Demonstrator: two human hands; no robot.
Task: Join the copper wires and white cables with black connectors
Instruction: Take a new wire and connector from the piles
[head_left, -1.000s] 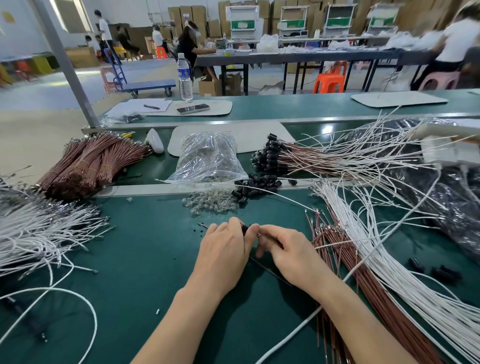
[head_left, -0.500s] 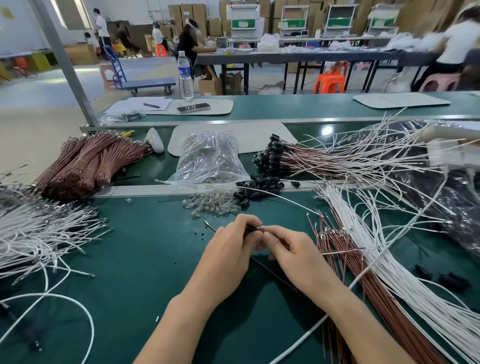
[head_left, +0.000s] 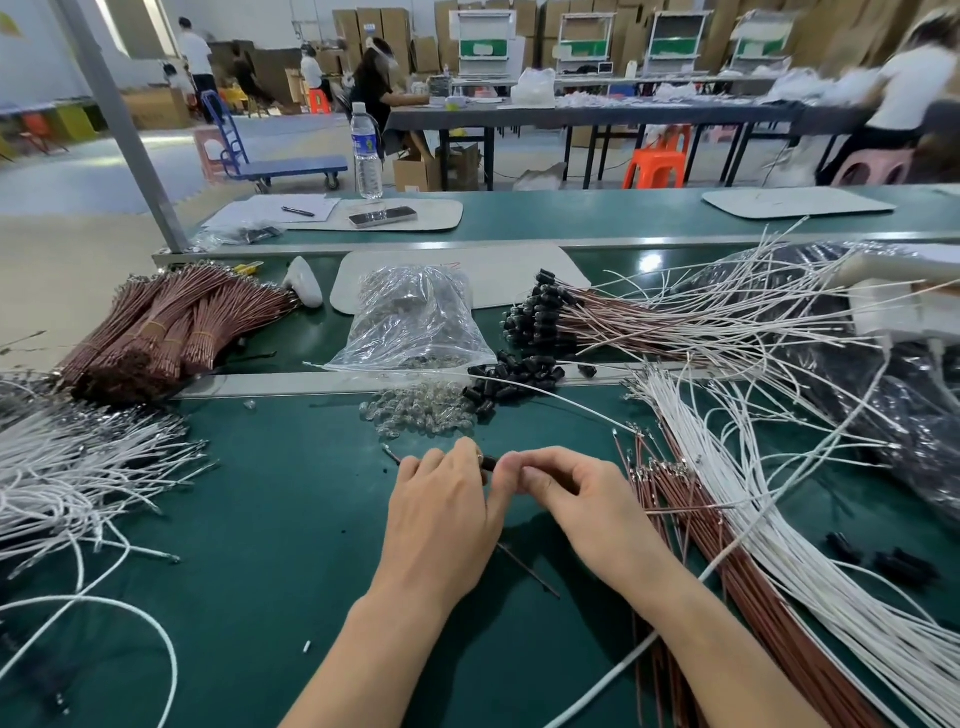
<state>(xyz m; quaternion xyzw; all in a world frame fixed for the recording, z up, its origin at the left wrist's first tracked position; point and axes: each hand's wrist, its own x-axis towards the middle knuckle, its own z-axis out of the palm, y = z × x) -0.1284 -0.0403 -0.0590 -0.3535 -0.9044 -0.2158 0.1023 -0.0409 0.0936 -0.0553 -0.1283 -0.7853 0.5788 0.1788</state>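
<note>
We hold the small black plastic connector (head_left: 488, 461) low over the green table (head_left: 260, 545) — our left hand (head_left: 441, 519) and right hand (head_left: 587, 509) both pinch it in their grip, a thin copper-brown wire (head_left: 524, 566) passing under the left.

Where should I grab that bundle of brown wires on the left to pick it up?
Probably round the middle of the bundle, at the yellow bands, coming down from above. It lies flat on the belt, and the bands hold the wires tight there. The far ends fan out loose, with metal tips, so they would likely slip or poke.
</note>
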